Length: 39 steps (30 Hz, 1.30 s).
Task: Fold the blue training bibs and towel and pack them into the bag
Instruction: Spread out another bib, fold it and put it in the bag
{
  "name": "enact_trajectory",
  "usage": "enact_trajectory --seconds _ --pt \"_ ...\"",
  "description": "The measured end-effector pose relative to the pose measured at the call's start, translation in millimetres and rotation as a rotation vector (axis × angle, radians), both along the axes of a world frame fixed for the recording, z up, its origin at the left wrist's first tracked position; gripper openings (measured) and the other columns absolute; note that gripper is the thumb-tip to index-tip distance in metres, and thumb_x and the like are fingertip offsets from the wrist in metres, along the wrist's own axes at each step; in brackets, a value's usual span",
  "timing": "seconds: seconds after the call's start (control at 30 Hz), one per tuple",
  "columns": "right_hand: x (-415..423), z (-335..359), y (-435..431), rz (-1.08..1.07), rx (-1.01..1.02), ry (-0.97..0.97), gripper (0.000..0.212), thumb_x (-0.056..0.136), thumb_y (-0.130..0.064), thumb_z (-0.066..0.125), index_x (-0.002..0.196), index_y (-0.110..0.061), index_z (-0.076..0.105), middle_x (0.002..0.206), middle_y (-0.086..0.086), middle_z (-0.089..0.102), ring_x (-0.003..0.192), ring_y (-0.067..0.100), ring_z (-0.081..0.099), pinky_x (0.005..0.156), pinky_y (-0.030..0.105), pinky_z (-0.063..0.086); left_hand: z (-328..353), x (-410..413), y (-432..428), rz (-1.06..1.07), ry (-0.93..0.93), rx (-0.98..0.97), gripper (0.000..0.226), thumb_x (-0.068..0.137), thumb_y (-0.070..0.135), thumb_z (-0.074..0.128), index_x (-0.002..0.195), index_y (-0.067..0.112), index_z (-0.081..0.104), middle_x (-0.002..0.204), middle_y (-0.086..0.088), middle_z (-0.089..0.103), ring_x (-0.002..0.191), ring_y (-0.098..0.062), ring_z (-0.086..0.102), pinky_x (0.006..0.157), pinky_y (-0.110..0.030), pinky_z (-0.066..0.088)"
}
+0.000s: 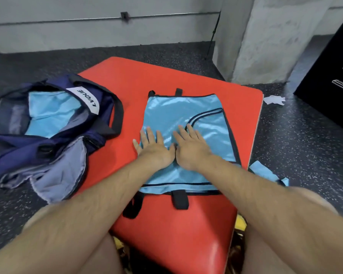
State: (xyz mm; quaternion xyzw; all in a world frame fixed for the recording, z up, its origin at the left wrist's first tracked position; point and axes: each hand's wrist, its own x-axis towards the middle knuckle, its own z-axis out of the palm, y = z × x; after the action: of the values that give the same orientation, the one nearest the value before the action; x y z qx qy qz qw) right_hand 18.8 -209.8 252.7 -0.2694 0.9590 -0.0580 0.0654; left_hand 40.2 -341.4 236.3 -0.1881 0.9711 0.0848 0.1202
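Note:
A light blue training bib with black trim lies flat on the red pad. My left hand and my right hand press on it side by side, fingers straight, thumbs touching. The navy bag sits open at the pad's left edge with light blue fabric inside it. Grey cloth spills from the bag's near side onto the floor. Another piece of light blue fabric lies on the floor off the pad's right edge.
The pad rests on a dark speckled floor. A black box with white lettering stands at the right. A concrete pillar and wall rise behind. A scrap of white paper lies near the pad's far right corner. My bare knees frame the pad.

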Motion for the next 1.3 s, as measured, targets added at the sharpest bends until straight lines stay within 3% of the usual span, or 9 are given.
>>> enact_trajectory --seconds 0.07,0.13,0.23,0.37,0.57,0.87,1.3 --pt "23.2 -8.6 8.2 0.017 -0.062 0.001 0.064 0.1 -0.041 0.011 0.159 -0.017 0.016 0.168 0.0 0.002 0.153 0.022 -0.009 0.124 0.04 -0.004 3.3 15.9 -7.4 -0.142 0.072 -0.048 0.075 0.099 0.059 0.021 0.159 0.018 -0.001 0.163 -0.007 -0.026 0.15 -0.026 -0.024 0.118 -0.05 -0.015" --pt "40.1 -15.5 16.7 0.013 -0.105 0.005 0.07 0.098 -0.047 0.002 0.159 -0.017 0.017 0.167 -0.001 0.005 0.154 0.02 -0.007 0.124 0.038 -0.005 0.6 30.4 -14.1 -0.332 0.176 0.024 0.068 0.103 0.051 0.025 0.159 0.018 0.004 0.164 -0.004 -0.021 0.151 -0.021 -0.019 0.121 -0.044 -0.012" --pt "51.7 -19.2 25.9 -0.004 -0.127 0.003 0.058 0.107 -0.04 0.02 0.159 -0.015 0.015 0.167 -0.002 0.002 0.153 0.017 -0.01 0.123 0.035 -0.008 -7.5 49.3 -15.2 -0.497 0.226 0.109 0.061 0.106 0.043 0.027 0.159 0.018 0.009 0.167 0.001 -0.009 0.152 -0.014 -0.013 0.123 -0.037 -0.009" --pt "64.9 -21.1 33.3 0.052 -0.148 0.08 0.057 0.107 -0.036 0.025 0.159 -0.015 0.017 0.167 -0.002 0.006 0.153 0.016 -0.007 0.123 0.033 -0.009 -11.9 63.3 -9.1 -0.527 0.225 0.137 0.06 0.107 0.039 0.029 0.159 0.016 0.009 0.167 0.001 -0.004 0.153 -0.013 -0.009 0.122 -0.033 -0.008" --pt "75.9 -33.1 47.1 0.084 -0.179 -0.004 0.059 0.107 -0.044 0.018 0.16 -0.019 0.011 0.167 -0.004 0.003 0.153 0.012 -0.007 0.125 0.034 -0.005 -21.2 75.9 -3.3 -0.512 0.252 0.157 0.06 0.107 0.04 0.023 0.159 0.018 0.003 0.166 0.003 -0.007 0.151 -0.009 -0.013 0.122 -0.031 -0.01" --pt "77.8 -35.7 45.0 0.11 -0.149 0.02 0.058 0.107 -0.04 0.018 0.16 -0.017 0.009 0.167 -0.003 0.001 0.153 0.012 -0.008 0.124 0.032 -0.008 -18.1 84.4 -2.8 -0.514 0.219 0.166 0.059 0.107 0.039 0.021 0.159 0.02 0.002 0.166 0.008 -0.008 0.15 -0.006 -0.015 0.123 -0.031 -0.01" --pt "73.2 -28.6 53.6 0.126 -0.086 -0.039 0.062 0.106 -0.049 0.016 0.16 -0.022 0.005 0.167 -0.006 -0.006 0.152 0.011 -0.014 0.124 0.035 -0.007 -10.8 79.1 -22.4 -0.584 0.208 0.115 0.062 0.105 0.048 0.024 0.159 0.026 0.004 0.165 0.011 -0.009 0.15 -0.006 -0.015 0.121 -0.028 -0.012"
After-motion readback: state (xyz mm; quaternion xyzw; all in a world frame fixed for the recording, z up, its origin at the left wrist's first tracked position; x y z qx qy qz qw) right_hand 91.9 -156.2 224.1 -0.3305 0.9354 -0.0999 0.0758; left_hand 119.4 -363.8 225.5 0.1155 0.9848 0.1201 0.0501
